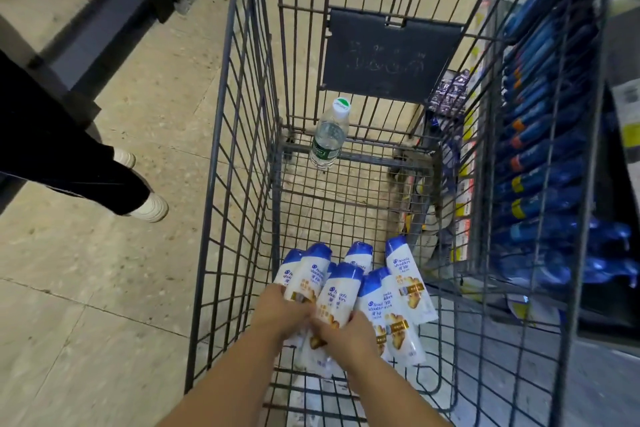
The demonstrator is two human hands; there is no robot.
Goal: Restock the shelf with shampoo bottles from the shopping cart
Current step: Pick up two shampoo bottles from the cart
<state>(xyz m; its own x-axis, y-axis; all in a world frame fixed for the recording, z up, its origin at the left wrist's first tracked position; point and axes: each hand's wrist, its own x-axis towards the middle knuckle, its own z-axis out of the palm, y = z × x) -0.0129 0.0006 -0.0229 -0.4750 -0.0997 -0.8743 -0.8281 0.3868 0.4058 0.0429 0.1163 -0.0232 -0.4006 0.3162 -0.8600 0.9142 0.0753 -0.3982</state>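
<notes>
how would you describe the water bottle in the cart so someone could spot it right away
Look inside the wire shopping cart, at the far end below the dark panel. The water bottle stands there alone, apart from the shampoo bottles near the hands. It is the only clear bottle, with a white cap and green label.

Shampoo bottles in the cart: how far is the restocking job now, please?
Done: cannot tell; the shelf at right shows only blue packs. In hand: the left hand and right hand are both on the white shampoo bottles lying in the cart. Left: about seven bottles remain there. The water bottle stands apart.
</notes>
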